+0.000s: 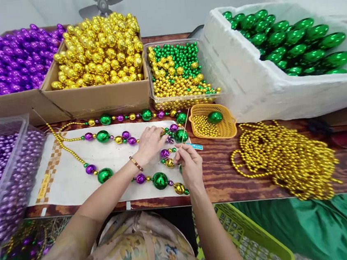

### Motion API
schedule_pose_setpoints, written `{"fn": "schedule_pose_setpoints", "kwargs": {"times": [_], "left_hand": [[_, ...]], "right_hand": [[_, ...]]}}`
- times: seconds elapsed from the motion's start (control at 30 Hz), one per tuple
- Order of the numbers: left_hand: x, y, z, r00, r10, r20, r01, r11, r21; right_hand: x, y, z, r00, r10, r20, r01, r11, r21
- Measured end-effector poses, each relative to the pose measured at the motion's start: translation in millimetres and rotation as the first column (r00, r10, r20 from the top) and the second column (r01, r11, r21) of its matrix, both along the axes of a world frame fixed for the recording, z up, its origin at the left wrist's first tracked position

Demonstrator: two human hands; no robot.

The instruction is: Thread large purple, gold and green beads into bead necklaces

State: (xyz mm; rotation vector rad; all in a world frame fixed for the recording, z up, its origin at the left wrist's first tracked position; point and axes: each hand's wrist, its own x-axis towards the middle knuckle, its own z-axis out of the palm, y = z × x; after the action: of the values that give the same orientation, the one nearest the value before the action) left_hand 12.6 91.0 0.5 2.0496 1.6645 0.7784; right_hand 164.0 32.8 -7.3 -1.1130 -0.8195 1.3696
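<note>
My right hand [191, 161] pinches a long thin needle [186, 124], which points up and away. My left hand [151, 142] reaches over the upper part of a bead strand [118, 139], fingers curled down at the small beads, its fingertips partly hidden. Purple, gold and green balls alternate along this strand, with small beads between them. Its lower run carries a large green ball [160, 180] and a gold ball [179, 188]. Beside my right fingers sit a purple ball [164, 153] and another gold ball [169, 162]. A white cloth [70, 178] lies underneath.
Boxes of purple balls [14, 60] and gold balls [100, 51] stand behind, beside a clear bin [184, 98]. A foam box [239, 81] holds green ovals. An orange basket [229, 130] and gold bead chains [288, 159] lie right; a purple-bead bin [22, 137] stands left.
</note>
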Motion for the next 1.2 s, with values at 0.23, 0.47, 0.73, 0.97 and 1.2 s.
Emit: {"fn": "schedule_pose_setpoints", "kwargs": {"times": [0.23, 0.47, 0.73, 0.97, 1.2], "left_hand": [[70.6, 30.8, -3.5, 0.96, -0.141, -0.242, 0.132, 0.99, -0.051], [107.7, 48.8, -10.5, 0.93, -0.214, -0.299, 0.15, 0.963, -0.224], [47.5, 30.4, 2.5, 0.917, -0.157, 0.368, 0.169, 0.986, -0.002], [-6.0, -10.2, 31.4, 0.307, 0.132, 0.942, 0.318, 0.919, -0.232], [-37.7, -23.0, 47.8, 0.112, 0.204, 0.973, 0.303, 0.925, -0.229]], "right_hand": [[9.7, -13.9, -7.0, 0.986, -0.151, -0.071, 0.154, 0.987, 0.044], [14.6, -16.2, -10.2, 0.986, -0.148, -0.076, 0.154, 0.986, 0.07], [14.8, -21.0, -9.6, 0.995, -0.098, -0.012, 0.099, 0.983, 0.158], [-10.5, -19.2, 5.8, 0.998, 0.0, 0.063, -0.012, 0.981, 0.194], [-30.5, -23.2, 20.8, 0.958, 0.158, 0.241, -0.23, 0.923, 0.308]]}}
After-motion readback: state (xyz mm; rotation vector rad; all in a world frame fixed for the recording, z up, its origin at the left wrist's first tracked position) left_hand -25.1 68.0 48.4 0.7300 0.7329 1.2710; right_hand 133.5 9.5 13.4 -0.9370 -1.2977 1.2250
